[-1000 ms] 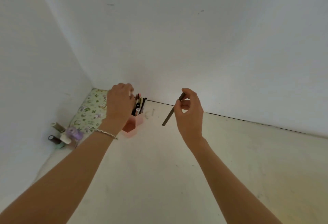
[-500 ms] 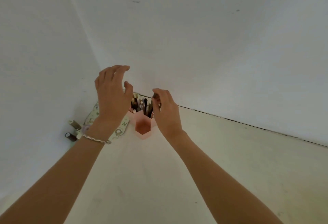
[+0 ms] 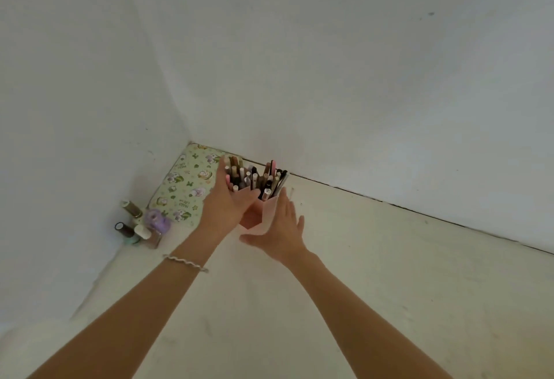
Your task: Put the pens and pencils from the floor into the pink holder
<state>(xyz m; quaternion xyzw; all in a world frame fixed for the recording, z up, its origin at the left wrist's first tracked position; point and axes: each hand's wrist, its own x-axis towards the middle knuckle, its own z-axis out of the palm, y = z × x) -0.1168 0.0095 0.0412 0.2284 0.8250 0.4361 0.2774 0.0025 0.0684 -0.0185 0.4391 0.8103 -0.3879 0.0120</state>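
Observation:
The pink holder stands on the pale floor near the room corner, packed with several pens and pencils that stick up out of it. My left hand wraps the holder's left side, thumb across the front and fingers behind the pens. My right hand lies flat against the holder's right side, fingers stretched out and thumb spread below its base. No loose pen shows on the floor; the holder's lower part is hidden by my hands.
A green floral pad lies in the corner just left of the holder. Small bottles and a purple item stand by the left wall. White walls close in behind and to the left; pale floor stretches right.
My right hand held a dark pencil, carried it to the holder and let it go there. Both hands have since come down onto the holder's sides.

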